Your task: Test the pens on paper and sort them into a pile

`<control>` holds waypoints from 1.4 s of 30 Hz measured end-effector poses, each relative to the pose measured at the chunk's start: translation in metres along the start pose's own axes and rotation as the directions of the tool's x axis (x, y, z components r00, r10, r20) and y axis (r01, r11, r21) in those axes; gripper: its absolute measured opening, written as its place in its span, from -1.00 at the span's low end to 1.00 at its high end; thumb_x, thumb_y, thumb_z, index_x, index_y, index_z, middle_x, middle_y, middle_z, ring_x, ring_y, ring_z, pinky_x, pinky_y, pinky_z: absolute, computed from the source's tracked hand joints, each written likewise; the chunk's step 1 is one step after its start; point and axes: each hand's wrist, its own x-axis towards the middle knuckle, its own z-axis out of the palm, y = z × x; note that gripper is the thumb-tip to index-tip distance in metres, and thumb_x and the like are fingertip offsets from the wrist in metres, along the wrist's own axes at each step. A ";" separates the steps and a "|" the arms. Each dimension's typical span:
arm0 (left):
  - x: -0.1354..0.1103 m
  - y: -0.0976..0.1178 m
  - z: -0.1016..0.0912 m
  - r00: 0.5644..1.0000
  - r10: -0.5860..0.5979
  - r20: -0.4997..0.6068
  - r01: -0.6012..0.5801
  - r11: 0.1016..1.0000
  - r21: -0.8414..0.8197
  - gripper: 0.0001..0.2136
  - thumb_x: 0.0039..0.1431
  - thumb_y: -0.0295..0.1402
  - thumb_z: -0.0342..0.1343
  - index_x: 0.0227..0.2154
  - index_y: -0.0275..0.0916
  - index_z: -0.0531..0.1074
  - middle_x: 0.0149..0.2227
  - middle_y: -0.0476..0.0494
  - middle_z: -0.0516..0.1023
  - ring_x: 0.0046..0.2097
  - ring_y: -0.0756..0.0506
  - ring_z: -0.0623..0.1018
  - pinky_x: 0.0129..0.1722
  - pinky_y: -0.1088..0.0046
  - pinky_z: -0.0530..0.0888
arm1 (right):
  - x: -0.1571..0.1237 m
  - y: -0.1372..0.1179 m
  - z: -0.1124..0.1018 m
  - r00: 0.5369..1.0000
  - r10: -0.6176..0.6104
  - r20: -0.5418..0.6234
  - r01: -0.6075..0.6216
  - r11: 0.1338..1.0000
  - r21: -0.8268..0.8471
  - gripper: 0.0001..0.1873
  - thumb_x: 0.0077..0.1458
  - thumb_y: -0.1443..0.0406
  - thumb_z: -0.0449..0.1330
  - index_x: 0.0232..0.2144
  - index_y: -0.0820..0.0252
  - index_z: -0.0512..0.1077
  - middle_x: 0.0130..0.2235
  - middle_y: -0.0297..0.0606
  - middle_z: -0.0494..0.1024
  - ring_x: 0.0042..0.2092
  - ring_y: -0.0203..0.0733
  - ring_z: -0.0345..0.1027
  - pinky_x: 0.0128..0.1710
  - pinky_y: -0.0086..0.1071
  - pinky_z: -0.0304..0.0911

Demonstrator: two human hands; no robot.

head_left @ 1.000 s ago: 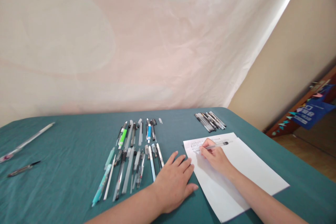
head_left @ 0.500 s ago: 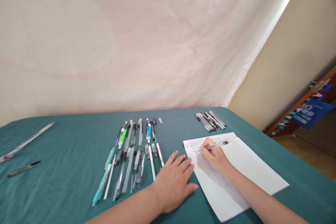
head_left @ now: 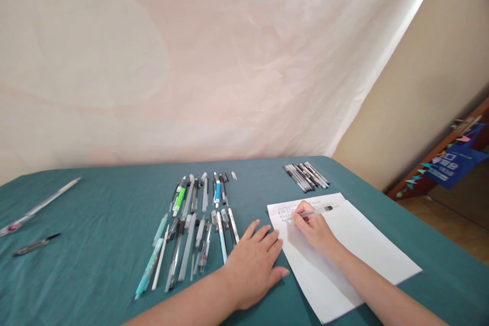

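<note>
My right hand (head_left: 312, 226) is closed around a clear pen (head_left: 319, 210) with a dark end, its tip near the upper left of the white paper (head_left: 367, 249). Several lines of small dark handwriting (head_left: 296, 209) run along the top of that sheet, partly covered by my fingers. Palm down, my left hand (head_left: 256, 265) lies with its fingers spread on the cloth, its fingertips beside the paper's left edge. Close to its left are several pens in a lower row, among them a light blue pen (head_left: 222, 238) and a white pen (head_left: 233, 225).
Behind them is another row of pens, including a green-gripped one (head_left: 179, 201) and a blue-gripped one (head_left: 217, 192). A bundle of pen refills (head_left: 305, 177) lies beyond the paper. At far left are a long clear pen (head_left: 46, 204) and a short dark pen (head_left: 36, 245) on the green tablecloth (head_left: 95, 229).
</note>
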 end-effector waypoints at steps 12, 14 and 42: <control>0.000 0.001 0.001 1.000 -0.013 0.002 0.013 1.000 0.002 -0.54 0.20 -0.08 -0.29 0.03 -0.19 0.22 0.08 -0.12 0.28 0.12 -0.14 0.21 0.14 0.20 -0.05 | 0.002 0.004 -0.002 0.999 0.035 -0.019 -0.036 0.999 -0.029 -0.82 0.04 0.23 0.00 -0.55 0.15 0.19 -0.60 -0.43 0.28 -0.55 -0.31 0.17 -0.54 -0.44 0.06; 0.000 0.001 0.000 1.000 -0.014 0.002 0.014 1.000 0.001 -0.55 0.20 -0.08 -0.29 0.03 -0.19 0.22 0.08 -0.12 0.28 0.11 -0.14 0.21 0.13 0.20 -0.04 | 0.003 0.006 -0.001 0.998 0.063 -0.019 -0.063 0.998 0.006 -0.80 0.05 0.19 0.01 -0.54 0.14 0.20 -0.60 -0.43 0.31 -0.55 -0.30 0.20 -0.53 -0.44 0.09; -0.003 -0.030 0.007 0.989 -0.139 -0.051 0.143 0.986 0.080 -0.52 0.16 -0.07 -0.22 -0.17 -0.37 0.39 -0.10 -0.29 0.43 -0.03 -0.17 0.37 0.07 0.26 0.11 | 0.174 -0.048 0.134 0.980 -0.178 0.085 0.194 0.947 -0.256 -0.89 -0.16 0.39 0.15 -0.46 0.18 0.31 -0.46 -0.33 0.44 -0.42 -0.30 0.27 -0.40 -0.47 0.10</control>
